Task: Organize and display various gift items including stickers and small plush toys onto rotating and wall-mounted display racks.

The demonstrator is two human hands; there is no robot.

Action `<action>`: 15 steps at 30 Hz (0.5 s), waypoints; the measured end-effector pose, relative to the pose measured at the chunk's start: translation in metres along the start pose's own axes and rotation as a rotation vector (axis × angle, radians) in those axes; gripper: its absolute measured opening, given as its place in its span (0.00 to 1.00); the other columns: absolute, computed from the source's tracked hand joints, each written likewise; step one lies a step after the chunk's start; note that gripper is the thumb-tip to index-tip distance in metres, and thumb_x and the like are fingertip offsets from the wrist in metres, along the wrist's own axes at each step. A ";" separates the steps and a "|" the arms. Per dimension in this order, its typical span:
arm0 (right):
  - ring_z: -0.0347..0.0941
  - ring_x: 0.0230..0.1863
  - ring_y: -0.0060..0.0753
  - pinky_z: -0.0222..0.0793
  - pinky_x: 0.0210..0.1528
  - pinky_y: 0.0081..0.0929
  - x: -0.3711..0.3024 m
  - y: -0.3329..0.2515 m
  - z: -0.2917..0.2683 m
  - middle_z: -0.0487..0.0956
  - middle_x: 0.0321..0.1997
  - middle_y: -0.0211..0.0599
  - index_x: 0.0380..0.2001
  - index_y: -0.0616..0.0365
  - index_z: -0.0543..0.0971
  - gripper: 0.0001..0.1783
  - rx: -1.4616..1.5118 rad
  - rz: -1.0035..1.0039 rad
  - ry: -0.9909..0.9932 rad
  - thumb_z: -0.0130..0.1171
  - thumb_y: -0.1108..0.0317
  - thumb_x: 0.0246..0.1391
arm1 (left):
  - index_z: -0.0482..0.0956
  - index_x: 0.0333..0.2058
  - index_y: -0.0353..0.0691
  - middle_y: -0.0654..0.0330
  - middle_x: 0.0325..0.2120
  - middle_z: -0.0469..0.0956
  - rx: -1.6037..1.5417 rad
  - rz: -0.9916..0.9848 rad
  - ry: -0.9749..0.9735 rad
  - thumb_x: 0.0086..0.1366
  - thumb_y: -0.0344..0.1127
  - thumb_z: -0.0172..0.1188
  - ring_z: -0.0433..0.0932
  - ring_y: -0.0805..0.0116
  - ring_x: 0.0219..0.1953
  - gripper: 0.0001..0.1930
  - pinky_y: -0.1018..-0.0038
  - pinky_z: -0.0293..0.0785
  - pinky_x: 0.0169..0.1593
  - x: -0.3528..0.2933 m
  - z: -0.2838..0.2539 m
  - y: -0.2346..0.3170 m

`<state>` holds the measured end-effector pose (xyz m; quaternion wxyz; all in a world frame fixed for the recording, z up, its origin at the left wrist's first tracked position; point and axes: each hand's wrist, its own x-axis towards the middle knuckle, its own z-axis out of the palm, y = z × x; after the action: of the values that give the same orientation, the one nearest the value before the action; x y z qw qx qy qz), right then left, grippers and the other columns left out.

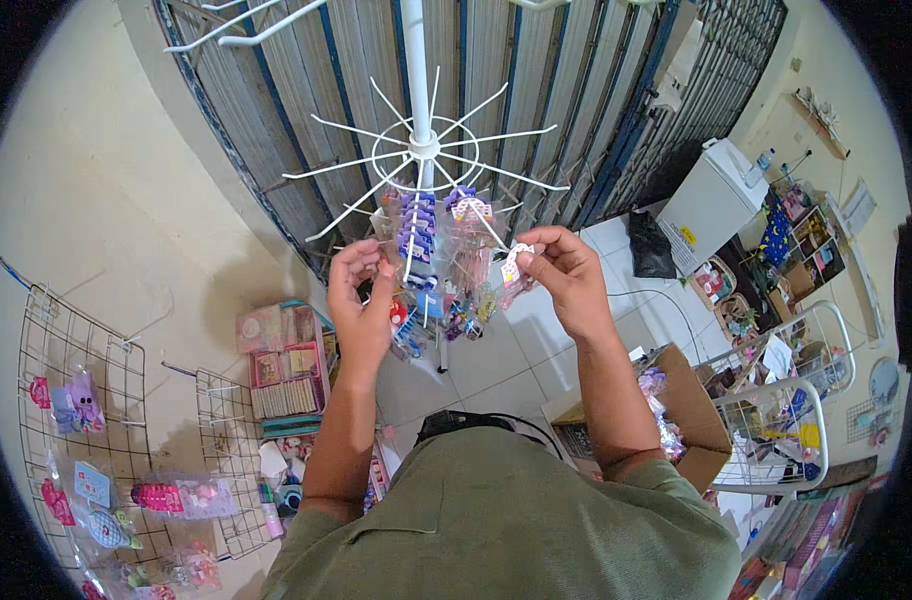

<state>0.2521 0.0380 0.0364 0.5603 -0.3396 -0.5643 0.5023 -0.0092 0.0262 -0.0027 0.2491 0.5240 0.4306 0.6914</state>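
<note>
A white rotating display rack point(424, 145) stands in front of me, its thin prongs spreading out like spokes. On the prongs nearest me hang several clear packets with purple header cards point(416, 228). My right hand point(568, 275) pinches a small packet with a white and pink patterned header card point(517, 262) between thumb and fingers, at the tip of a prong. Beside the hanging packets on the left is my left hand point(360, 300), its fingers half curled and its thumb apart from them. Small colourful trinkets in packets point(404, 318) hang lower between my hands.
A folding metal shutter point(516, 90) rises behind the rack. Wire grid panels point(86, 350) with packets lean at the left, near a pink box of cards point(288, 370). To the right are an open cardboard box point(691, 410), a white wire basket point(776, 440) and a small white fridge point(714, 200).
</note>
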 end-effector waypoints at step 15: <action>0.74 0.34 0.16 0.70 0.38 0.20 0.000 0.009 -0.009 0.82 0.35 0.28 0.45 0.62 0.82 0.10 0.040 0.045 -0.050 0.61 0.74 0.61 | 0.81 0.39 0.34 0.54 0.39 0.80 0.202 0.249 -0.160 0.58 0.23 0.66 0.79 0.61 0.44 0.10 0.70 0.73 0.50 -0.005 0.003 0.036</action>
<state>0.2589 0.0424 0.0267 0.5413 -0.3284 -0.5601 0.5343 -0.0009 0.0048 0.0260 0.1410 0.6490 0.4083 0.6263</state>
